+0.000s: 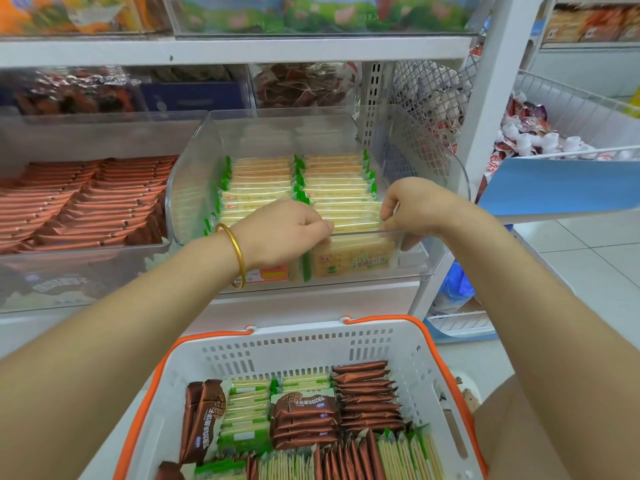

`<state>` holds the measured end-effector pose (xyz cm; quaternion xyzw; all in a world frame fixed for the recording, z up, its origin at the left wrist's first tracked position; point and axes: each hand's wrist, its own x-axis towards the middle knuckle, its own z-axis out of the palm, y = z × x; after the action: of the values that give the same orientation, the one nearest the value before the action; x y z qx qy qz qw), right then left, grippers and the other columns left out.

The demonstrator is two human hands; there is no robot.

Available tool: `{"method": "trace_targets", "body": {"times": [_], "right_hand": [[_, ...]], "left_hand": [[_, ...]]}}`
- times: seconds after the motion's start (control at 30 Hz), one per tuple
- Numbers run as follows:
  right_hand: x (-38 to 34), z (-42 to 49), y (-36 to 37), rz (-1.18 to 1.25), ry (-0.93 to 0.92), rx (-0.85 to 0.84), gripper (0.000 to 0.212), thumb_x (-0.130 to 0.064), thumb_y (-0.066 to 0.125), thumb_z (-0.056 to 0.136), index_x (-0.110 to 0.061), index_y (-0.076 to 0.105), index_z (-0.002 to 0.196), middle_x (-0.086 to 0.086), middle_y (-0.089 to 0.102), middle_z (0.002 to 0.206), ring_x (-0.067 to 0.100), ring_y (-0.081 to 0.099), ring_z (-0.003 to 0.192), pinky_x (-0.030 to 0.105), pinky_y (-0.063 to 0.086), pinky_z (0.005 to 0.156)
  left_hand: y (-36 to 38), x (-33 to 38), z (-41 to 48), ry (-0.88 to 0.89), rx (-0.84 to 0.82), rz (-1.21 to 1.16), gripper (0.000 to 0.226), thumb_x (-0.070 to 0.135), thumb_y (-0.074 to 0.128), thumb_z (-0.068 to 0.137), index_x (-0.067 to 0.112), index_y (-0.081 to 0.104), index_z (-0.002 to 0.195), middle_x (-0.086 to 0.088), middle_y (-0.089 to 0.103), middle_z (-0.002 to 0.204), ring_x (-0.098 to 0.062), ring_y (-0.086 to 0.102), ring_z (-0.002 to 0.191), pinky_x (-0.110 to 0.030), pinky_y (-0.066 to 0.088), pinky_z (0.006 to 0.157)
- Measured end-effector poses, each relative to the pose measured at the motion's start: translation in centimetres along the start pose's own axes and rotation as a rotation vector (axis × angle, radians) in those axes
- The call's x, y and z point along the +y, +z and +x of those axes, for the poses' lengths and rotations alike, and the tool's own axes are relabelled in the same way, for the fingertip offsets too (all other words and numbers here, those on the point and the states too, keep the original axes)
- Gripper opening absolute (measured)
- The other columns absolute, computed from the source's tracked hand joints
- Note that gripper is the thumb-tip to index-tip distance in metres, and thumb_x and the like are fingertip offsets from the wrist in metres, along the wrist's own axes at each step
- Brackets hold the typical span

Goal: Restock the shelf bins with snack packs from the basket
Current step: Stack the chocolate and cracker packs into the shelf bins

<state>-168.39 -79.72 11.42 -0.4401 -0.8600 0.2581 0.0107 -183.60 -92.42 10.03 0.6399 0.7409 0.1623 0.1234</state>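
At the far left, a bin of orange-brown packs [86, 202] is sitting on the shelf [104, 51], its packs lying in overlapping rows. Just right of it I am reaching my left hand [280, 233] forward, a gold bangle [235, 254] hanging on the wrist. The fingers are curling in and pinching the left end of the nearest cracker packs [349, 216].

Those packs are standing in the clear bin [188, 161] in the middle of the shelf. They are pale yellow with green ends and are filling it in two rows that run from near to far. My hands are working at the near end of the right row, just behind the bin's front wall. Through that wall another cracker pack is showing its printed face.

Nearer to me, below the bin, the white basket [311, 344] with orange handles is holding the stock. Brown packs [367, 393] and green-edged packs [246, 410] are lying in stacks at its far side and standing on edge along its near side.

My right hand [415, 206] is gripping the right end of the same near cracker packs, fingers bent down over them, so that I am squeezing them between both hands.

Far right, a wire basket [571, 109] is carrying red-and-white wrapped sweets above a blue panel [561, 185].
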Motion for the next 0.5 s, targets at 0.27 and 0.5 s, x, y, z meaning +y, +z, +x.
{"method": "trace_targets", "body": {"times": [0.27, 0.5], "right_hand": [[-0.9, -0.2, -0.6, -0.202, 0.017, 0.042, 0.017, -0.017, 0.065, 0.088, -0.007, 0.055, 0.079, 0.008, 0.064, 0.074, 0.023, 0.067, 0.062, 0.038, 0.058, 0.071], [-0.6, 0.2, 0.6, -0.25, -0.04, 0.094, 0.015, 0.001, 0.046, 0.09, -0.004, 0.059, 0.085, 0.012, 0.058, 0.092, 0.031, 0.058, 0.087, 0.032, 0.045, 0.066]], "left_hand": [[0.4, 0.3, -0.1, 0.131, 0.003, 0.207, 0.07, 0.053, 0.014, 0.082, 0.011, 0.067, 0.099, -0.004, 0.063, 0.101, -0.022, 0.054, 0.098, -0.04, 0.042, 0.092], [0.5, 0.1, -0.2, 0.124, 0.035, 0.292, 0.062, 0.052, 0.016, 0.092, 0.015, 0.066, 0.094, 0.0, 0.062, 0.096, -0.02, 0.054, 0.094, -0.04, 0.042, 0.09]]}}
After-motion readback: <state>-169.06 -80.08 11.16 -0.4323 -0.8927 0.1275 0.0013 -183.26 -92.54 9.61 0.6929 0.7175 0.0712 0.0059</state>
